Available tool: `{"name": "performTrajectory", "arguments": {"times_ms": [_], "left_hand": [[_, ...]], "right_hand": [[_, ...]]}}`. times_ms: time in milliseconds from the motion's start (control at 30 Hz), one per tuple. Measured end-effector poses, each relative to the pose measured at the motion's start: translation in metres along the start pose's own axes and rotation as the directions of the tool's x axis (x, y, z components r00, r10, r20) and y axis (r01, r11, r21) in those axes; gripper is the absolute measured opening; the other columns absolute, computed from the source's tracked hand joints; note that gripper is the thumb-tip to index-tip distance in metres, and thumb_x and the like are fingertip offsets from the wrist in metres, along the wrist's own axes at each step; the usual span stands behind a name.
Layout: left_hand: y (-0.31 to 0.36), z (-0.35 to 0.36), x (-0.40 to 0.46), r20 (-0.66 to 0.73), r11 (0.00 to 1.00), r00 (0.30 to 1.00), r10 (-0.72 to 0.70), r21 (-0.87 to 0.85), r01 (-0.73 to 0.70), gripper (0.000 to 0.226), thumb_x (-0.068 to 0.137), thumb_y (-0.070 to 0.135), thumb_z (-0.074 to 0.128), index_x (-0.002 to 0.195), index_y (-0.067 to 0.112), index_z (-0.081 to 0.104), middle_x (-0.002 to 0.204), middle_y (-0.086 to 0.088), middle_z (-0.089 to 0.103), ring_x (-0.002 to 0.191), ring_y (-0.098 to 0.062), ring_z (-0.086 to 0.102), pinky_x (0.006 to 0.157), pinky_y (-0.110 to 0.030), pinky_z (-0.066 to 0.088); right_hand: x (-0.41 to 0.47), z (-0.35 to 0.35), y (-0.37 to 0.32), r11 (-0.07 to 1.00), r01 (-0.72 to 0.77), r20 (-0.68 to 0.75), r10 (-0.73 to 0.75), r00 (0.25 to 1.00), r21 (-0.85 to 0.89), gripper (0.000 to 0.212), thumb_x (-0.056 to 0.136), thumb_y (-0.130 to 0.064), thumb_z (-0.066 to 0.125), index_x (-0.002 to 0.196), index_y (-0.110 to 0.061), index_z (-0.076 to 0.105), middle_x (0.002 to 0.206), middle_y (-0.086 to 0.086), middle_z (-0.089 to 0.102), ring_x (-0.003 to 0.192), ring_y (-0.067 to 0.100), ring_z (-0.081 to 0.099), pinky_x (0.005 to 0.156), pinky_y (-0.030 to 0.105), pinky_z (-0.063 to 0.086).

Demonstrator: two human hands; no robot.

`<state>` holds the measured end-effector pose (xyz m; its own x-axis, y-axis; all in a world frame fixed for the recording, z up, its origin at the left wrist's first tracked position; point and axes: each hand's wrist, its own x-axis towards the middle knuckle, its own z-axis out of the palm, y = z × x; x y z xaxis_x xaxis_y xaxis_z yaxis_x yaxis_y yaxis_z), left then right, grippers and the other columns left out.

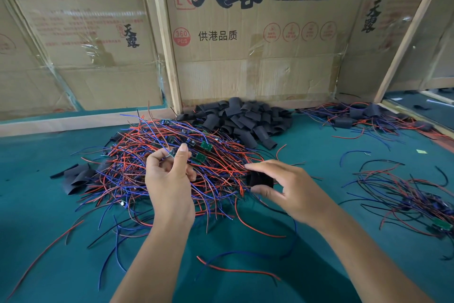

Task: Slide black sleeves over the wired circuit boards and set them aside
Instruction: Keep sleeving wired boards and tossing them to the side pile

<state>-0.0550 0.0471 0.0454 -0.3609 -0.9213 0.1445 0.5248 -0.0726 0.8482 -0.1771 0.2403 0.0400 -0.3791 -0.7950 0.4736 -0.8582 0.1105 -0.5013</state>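
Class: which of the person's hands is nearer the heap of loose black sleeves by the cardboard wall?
Right. The right hand lies just below the heap; the left hand lies further down-left, over the wires.

black sleeves (242, 116), red-blue wires (172, 167), teal table (319, 155)

Cardboard walls (258, 39), teal tabletop (319, 167).

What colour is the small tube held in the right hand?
Black: the short soft sleeve pinched by the right hand, seen in the head view.
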Motion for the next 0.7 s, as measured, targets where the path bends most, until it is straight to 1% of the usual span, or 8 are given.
{"name": "performTrajectory", "arguments": {"times_ms": [100, 167, 333, 500, 600, 700], "left_hand": [[-0.002, 0.002, -0.003, 0.025, 0.997, 0.999, 0.043, 0.061, -0.045, 0.022, 0.095, 0.013, 0.068, 0.094, 0.019, 0.047, 0.092, -0.017, 0.054, 0.048, -0.012, 0.049, 0.050, -0.026, 0.044], [-0.002, 0.001, -0.003, 0.030, 0.992, 0.997, 0.076, 0.099, -0.079, 0.021, 0.094, 0.014, 0.069, 0.095, 0.020, 0.048, 0.093, -0.017, 0.051, 0.049, -0.012, 0.050, 0.050, -0.024, 0.046], [0.001, 0.000, -0.003, 0.046, 0.982, 0.992, 0.116, 0.144, -0.122, 0.020, 0.094, 0.017, 0.069, 0.096, 0.022, 0.050, 0.084, -0.011, 0.046, 0.050, -0.012, 0.051, 0.050, -0.023, 0.046], [0.002, 0.005, -0.009, 0.079, 0.980, 0.990, 0.114, 0.155, -0.126, 0.018, 0.095, 0.016, 0.069, 0.102, 0.016, 0.052, 0.082, -0.009, 0.047, 0.051, -0.013, 0.052, 0.051, -0.026, 0.047], [0.001, 0.013, -0.018, 0.135, 0.986, 0.988, 0.079, 0.135, -0.097, 0.015, 0.095, 0.013, 0.067, 0.107, 0.016, 0.058, 0.082, -0.008, 0.047, 0.053, -0.014, 0.054, 0.055, -0.028, 0.048], [0.001, 0.020, -0.029, 0.273, 0.998, 0.961, -0.039, 0.052, 0.025, 0.009, 0.098, 0.009, 0.060, 0.104, 0.013, 0.065, 0.080, -0.007, 0.061, 0.058, -0.014, 0.058, 0.057, -0.025, 0.052]], "right_hand": [[-0.001, 0.000, 0.003, 0.999, -0.028, -0.052, 0.027, 0.998, -0.023, 0.047, 0.092, -0.043, 0.064, 0.135, -0.023, 0.060, 0.124, -0.012, 0.064, 0.115, 0.002, 0.058, 0.097, 0.015, 0.043], [-0.001, -0.002, 0.006, 0.998, -0.050, -0.068, 0.048, 0.997, -0.026, 0.045, 0.093, -0.044, 0.064, 0.134, -0.026, 0.059, 0.122, -0.016, 0.063, 0.113, 0.001, 0.059, 0.093, 0.017, 0.045], [-0.002, -0.005, 0.007, 0.998, -0.036, -0.061, 0.033, 0.998, -0.046, 0.044, 0.094, -0.044, 0.062, 0.134, -0.027, 0.060, 0.122, -0.016, 0.064, 0.111, -0.001, 0.059, 0.090, 0.019, 0.047], [0.000, -0.002, 0.003, 0.997, -0.021, -0.046, 0.017, 0.999, -0.080, 0.044, 0.093, -0.044, 0.060, 0.132, -0.022, 0.063, 0.123, -0.010, 0.066, 0.113, 0.007, 0.061, 0.095, 0.027, 0.048], [0.000, 0.001, 0.000, 0.992, 0.002, -0.045, -0.008, 0.999, -0.130, 0.043, 0.093, -0.043, 0.061, 0.131, -0.021, 0.064, 0.122, -0.008, 0.067, 0.109, 0.010, 0.060, 0.095, 0.030, 0.046], [0.000, 0.004, -0.001, 0.977, 0.031, -0.126, -0.059, 0.990, -0.210, 0.040, 0.091, -0.038, 0.067, 0.125, -0.017, 0.069, 0.117, -0.003, 0.071, 0.105, 0.009, 0.055, 0.093, 0.028, 0.041]]}}
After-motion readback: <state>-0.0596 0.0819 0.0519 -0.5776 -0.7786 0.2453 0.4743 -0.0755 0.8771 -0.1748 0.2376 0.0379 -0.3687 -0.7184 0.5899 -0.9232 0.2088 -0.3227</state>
